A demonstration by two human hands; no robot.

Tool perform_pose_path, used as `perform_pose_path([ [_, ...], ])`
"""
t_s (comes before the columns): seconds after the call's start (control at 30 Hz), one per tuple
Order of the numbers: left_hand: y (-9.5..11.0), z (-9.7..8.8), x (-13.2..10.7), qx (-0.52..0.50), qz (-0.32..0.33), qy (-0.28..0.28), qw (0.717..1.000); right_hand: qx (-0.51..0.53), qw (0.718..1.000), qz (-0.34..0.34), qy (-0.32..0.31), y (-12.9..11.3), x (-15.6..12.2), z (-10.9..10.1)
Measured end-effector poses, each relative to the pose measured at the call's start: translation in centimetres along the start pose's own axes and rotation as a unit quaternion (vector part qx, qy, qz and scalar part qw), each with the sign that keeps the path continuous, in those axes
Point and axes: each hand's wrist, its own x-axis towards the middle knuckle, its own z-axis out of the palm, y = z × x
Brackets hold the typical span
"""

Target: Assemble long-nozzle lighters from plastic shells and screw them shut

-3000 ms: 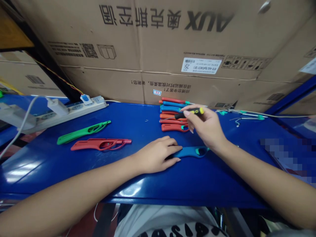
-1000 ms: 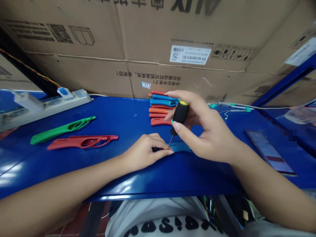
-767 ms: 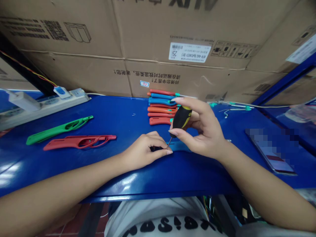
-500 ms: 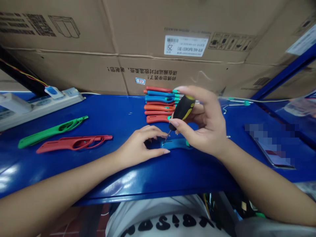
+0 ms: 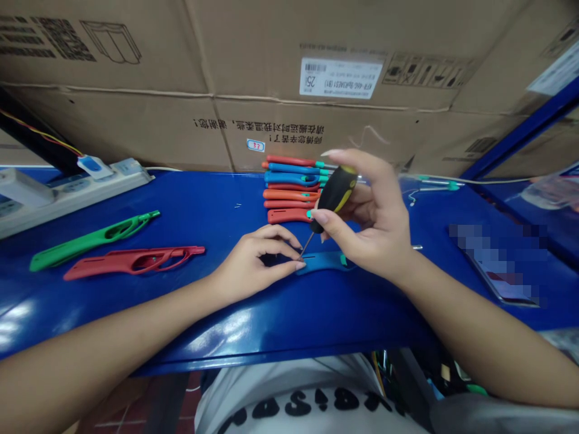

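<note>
My right hand (image 5: 375, 217) grips a black and yellow screwdriver (image 5: 337, 191), its shaft slanting down to the left. Beneath it a blue lighter body (image 5: 323, 261) with a slot and a green part at its right end lies on the table. The screwdriver's tip meets the lighter's left end. My left hand (image 5: 257, 256) rests there, thumb and fingertips drawn together around the tip; whatever they pinch is too small or hidden to make out. My right hand partly covers the lighter's right end.
Behind my hands lies a row of red, orange and blue lighters (image 5: 289, 196). At left are a green lighter shell (image 5: 90, 242), a red one (image 5: 131, 263) and a power strip (image 5: 122, 175). Tiny metal pieces (image 5: 237, 206) lie mid-table. A phone (image 5: 497, 265) sits right; a cardboard box (image 5: 149, 132) stands behind.
My left thumb has moved up towards the fingertips, closing the gap around the screwdriver's tip. The right hand still holds the screwdriver in nearly the same place.
</note>
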Motion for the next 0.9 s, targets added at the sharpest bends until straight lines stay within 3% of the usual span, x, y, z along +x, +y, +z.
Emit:
perform_pose_path([
  [0.3, -0.17, -0.16, -0.11, 0.099, 0.006, -0.091, 0.991, -0.04, 0.999, 0.001, -0.028, 0.23, -0.31, -0.03],
  [0.67, -0.3, -0.21, -0.19, 0.115, 0.01, -0.104, 0.988, -0.03, 0.998, -0.028, -0.045, 0.56, -0.37, 0.26],
  [0.9, -0.3, -0.25, -0.26, 0.116, 0.015, -0.116, 0.986, -0.081, 0.994, -0.048, -0.05, 0.69, -0.5, 0.14],
])
